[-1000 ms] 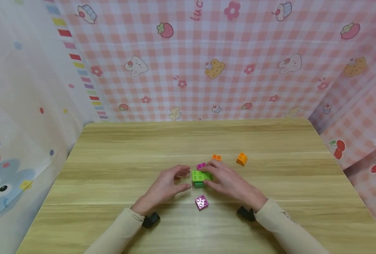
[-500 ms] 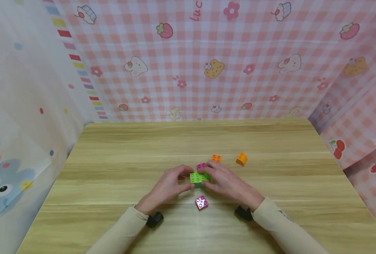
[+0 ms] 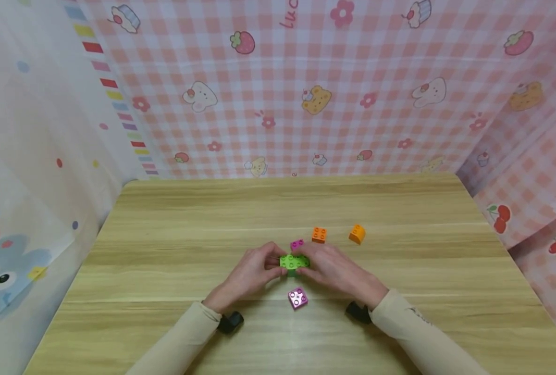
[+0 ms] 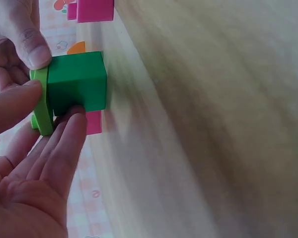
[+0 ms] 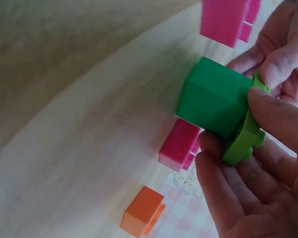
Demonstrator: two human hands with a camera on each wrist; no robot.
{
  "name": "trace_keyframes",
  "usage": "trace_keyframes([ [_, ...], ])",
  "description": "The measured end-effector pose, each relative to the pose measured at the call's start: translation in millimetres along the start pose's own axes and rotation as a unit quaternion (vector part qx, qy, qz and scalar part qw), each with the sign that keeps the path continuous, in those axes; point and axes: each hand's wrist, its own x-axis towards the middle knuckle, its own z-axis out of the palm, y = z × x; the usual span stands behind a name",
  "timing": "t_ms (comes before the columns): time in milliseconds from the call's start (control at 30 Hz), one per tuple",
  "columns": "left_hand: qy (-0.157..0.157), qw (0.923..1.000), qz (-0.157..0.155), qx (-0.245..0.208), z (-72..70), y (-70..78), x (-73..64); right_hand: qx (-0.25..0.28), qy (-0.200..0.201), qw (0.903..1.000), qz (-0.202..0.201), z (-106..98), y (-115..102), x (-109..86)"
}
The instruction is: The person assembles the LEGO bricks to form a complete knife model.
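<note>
A thin lime-green toy brick [image 3: 291, 259] sits on top of a taller dark green brick [image 4: 77, 82], close to the table surface. My left hand [image 3: 253, 268] pinches the lime brick's left end, thumb on the near side and fingers behind. At the other end my right hand [image 3: 336, 268] grips the same brick between thumb and fingers. In the right wrist view the lime brick [image 5: 246, 136] juts past the dark green brick [image 5: 213, 96], and fingers cover part of both. A magenta brick [image 3: 297, 244] stands just behind the pair, and a pinkish-purple one [image 3: 298, 298] lies in front.
Behind my right hand stands a square orange brick [image 3: 319, 235]. Farther right is a yellow-orange brick with a curved side [image 3: 357, 234]. Black wrist cameras [image 3: 231, 323] hang under both wrists. A checked cloth [image 3: 240, 120] rises behind the wooden table [image 3: 188, 208].
My left hand has moved right and taken hold of the lime brick's left end. My right hand, still gripping, has shifted slightly left with the lime brick.
</note>
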Motion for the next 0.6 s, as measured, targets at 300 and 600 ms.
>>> trace_keyframes([
  [300, 0.005, 1.0, -0.002, 0.007, 2.4, -0.1, -0.1, 0.0, 0.013, 0.9998, -0.017, 2.0, 1.1, 0.2],
  [600, 0.006, 0.9968, 0.005, 0.08, -1.3, 2.2, -0.8, 0.073, -0.004, 0.9961, 0.05, -4.0, 5.3, -4.0],
])
